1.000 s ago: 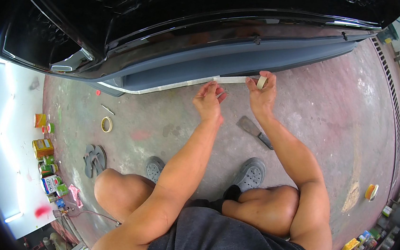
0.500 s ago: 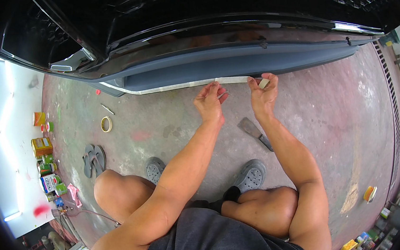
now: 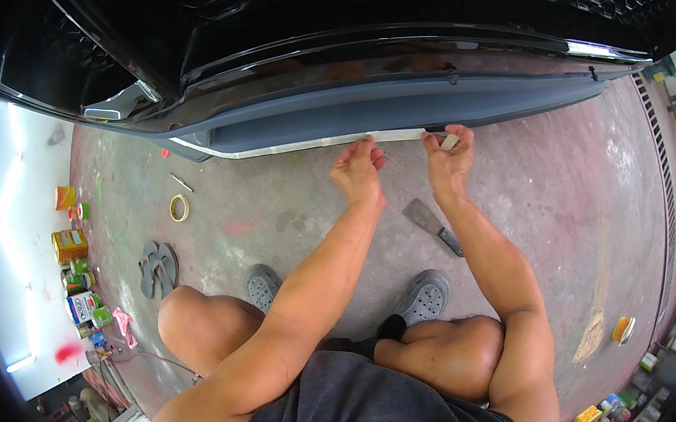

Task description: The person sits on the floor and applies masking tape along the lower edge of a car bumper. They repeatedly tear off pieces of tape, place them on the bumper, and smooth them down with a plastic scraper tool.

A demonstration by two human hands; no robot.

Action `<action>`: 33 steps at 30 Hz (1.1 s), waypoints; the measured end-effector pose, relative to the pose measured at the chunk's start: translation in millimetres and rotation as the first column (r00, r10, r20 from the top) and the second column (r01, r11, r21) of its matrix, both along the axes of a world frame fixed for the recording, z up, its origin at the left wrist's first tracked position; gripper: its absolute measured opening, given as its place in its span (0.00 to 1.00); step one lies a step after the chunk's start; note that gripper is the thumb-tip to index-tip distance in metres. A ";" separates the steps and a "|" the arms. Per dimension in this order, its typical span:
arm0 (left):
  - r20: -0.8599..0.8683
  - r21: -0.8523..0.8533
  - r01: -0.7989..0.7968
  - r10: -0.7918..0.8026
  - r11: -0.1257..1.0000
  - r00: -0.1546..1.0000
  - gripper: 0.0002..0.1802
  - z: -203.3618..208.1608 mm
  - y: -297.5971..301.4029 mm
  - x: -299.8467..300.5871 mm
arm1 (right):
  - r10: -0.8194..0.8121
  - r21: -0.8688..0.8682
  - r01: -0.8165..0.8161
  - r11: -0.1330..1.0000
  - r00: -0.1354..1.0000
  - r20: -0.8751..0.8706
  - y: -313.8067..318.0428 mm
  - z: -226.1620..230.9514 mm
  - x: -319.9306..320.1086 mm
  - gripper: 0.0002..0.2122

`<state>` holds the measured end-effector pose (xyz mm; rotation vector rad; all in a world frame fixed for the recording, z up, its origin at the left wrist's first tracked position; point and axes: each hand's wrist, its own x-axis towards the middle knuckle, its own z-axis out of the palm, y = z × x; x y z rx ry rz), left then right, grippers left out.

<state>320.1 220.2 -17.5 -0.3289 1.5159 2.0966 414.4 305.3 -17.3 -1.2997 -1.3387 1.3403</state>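
A white strip of masking tape (image 3: 320, 141) runs along the lower edge of the dark blue-grey trim panel (image 3: 306, 121) on the black car (image 3: 286, 70). My left hand (image 3: 357, 171) is closed, its thumb and index finger pinched against the strip. Something thin seems to stick out by its curled fingers, too small to name. Farther right, my right hand (image 3: 449, 168) grips a small cream-coloured block (image 3: 449, 142). Its thumb is at the strip's right end. Fingers hide part of the block, and I cannot tell its kind.
Behind my hands lie a scraper (image 3: 433, 226), a roll of masking tape (image 3: 180, 208) and a thin pen-like tool (image 3: 181, 183). Grey flip-flops (image 3: 157, 269) rest at the left. Cans (image 3: 70, 245) line the left wall. A floor drain grate (image 3: 661, 151) runs along the right.
Both hands have shifted very slightly to the right. My left fingers have turned a little, and the thin shiny thing by them shows less. The strip's place is unchanged.
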 end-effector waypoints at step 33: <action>0.077 0.029 0.001 -0.003 1.000 0.997 0.07 0.0 1.8 -1.2 | -0.084 0.065 0.079 0.995 0.993 0.086 9.6 -9.2 -8.5 0.20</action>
